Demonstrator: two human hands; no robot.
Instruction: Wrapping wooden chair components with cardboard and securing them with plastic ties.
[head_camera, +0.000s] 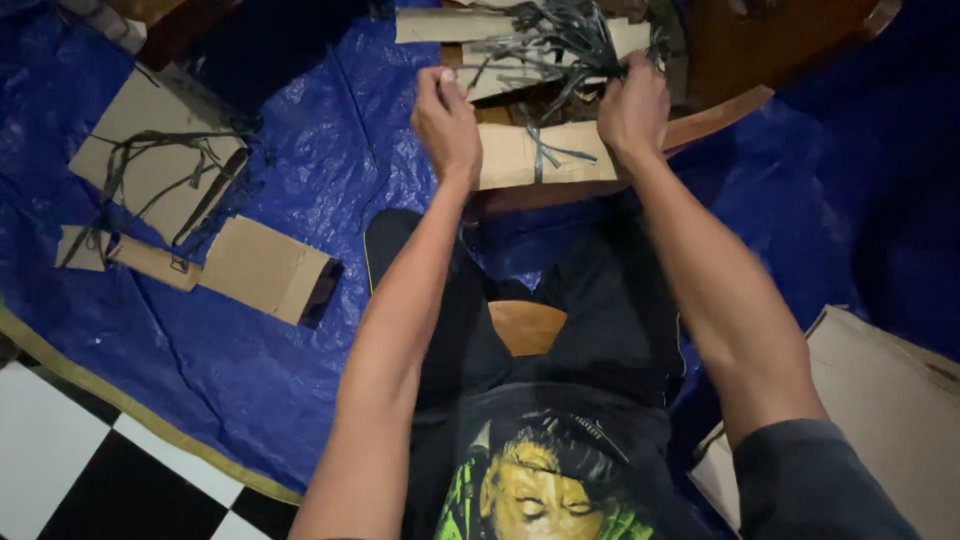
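Hands at work in the upper middle of the frame, both raised over a flat tan cardboard strip (545, 155) that lies across a curved brown wooden board (720, 110). The left hand (447, 122) is closed, its fingers pinched around something thin at the strip's left end; what exactly it pinches is too small to tell. The right hand (632, 108) is closed too, gripping a bundle of thin dark grey strips (560, 45) that fans out toward the top edge of the frame. One dark strip crosses the tan cardboard strip between the two hands. More pale cardboard pieces (440, 25) lie just beyond, under the bundle.

A crinkled blue plastic tarp (330, 150) covers the floor beneath everything. In the upper left of the frame a flat cardboard sheet (150, 130) rests on the tarp with loose dark strips draped over it, and just below it lies a folded open-ended cardboard sleeve (265, 268). At the right edge, lower down, sits a large pale cardboard panel (880, 400). Black and white checkered floor tiles (70, 470) show in the lower left corner, past the tarp's yellow border
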